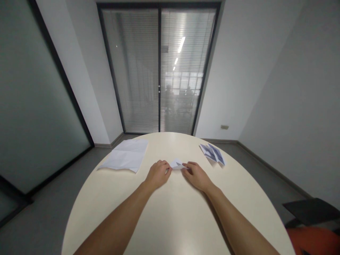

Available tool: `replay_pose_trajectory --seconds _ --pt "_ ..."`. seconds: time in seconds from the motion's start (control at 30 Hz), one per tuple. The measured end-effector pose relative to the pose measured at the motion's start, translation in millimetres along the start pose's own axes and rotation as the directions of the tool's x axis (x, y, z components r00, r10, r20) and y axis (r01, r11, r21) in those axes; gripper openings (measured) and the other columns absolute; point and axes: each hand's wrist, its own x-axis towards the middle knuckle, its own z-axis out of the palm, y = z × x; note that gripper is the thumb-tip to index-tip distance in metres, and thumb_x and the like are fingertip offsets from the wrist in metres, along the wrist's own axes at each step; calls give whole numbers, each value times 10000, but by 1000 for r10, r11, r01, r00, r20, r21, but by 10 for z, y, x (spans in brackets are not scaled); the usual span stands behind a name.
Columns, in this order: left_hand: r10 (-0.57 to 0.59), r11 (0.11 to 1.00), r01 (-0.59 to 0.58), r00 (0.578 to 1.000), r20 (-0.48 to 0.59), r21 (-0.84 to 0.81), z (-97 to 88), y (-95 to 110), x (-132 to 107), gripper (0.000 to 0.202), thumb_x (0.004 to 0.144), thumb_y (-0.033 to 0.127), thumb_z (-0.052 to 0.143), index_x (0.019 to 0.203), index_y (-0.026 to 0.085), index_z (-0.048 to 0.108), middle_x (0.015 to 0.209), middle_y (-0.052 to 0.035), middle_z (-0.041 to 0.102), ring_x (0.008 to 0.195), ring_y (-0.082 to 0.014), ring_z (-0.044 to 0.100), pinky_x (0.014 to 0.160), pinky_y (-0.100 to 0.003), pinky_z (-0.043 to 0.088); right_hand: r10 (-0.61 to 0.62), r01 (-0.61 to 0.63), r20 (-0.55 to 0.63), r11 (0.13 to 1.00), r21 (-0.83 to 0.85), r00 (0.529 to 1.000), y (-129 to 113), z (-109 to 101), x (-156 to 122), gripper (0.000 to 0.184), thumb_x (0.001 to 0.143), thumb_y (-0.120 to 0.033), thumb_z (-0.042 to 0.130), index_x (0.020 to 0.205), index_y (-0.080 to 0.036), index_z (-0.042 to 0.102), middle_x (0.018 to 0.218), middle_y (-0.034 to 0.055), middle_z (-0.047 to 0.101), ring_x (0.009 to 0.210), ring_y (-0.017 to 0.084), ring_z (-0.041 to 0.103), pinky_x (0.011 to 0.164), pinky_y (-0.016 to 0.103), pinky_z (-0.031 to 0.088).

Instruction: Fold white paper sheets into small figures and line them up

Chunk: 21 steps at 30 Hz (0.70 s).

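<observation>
Two bare hands work a small piece of folded paper on a round, pale table, the paper sitting near the table's middle, a little toward its far side. The left hand has a narrow pinch on the paper's left end, thumb and fingers drawn together; the right hand pinches the other end the same way, its fingertips partly covering the edge. Whether the paper's underside touches the table cannot be told.

Near the table's far left edge lies a larger white sheet, marked with creases; near its far right edge stands a bent printed paper in blue-grey tones. A chair is off to the table's right, and a glass door with blinds rises beyond the table's far side.

Handling so small a piece likely calls for light, even pinches, with both ends level so the folds stay true. Bracing the paper against the table should give a firm base for sharpening a crease; pulling the hands apart could tear it or skew its edges.
</observation>
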Motion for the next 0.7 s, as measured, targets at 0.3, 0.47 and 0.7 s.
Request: replay_pose_trajectory --seconds 0.3,0.47,0.7 --pt "-41 995 36 998 -52 -95 25 -18 -7 306 919 204 544 1217 208 615 1050 -50 701 980 -210 614 906 -334 468 -168 167 7 985 46 986 49 17 24 253 949 -289 501 1037 -201 721 924 76 718 1097 261 581 953 355 435" --pt "-54 992 51 998 -19 -115 23 -17 8 336 956 207 487 1275 227 587 1109 -52 707 982 -211 639 900 -337 479 -207 207 4 978 2 978 9 14 36 241 959 -268 485 844 -188 682 883 69 695 919 234 600 901 350 431" --pt "-72 967 58 996 -44 -246 30 -14 -2 457 976 243 458 1432 248 445 1182 -56 666 1000 -195 637 892 -320 496 -127 127 7 992 21 992 -20 23 14 248 973 -262 451 1079 -184 661 965 80 696 947 233 592 854 322 433"
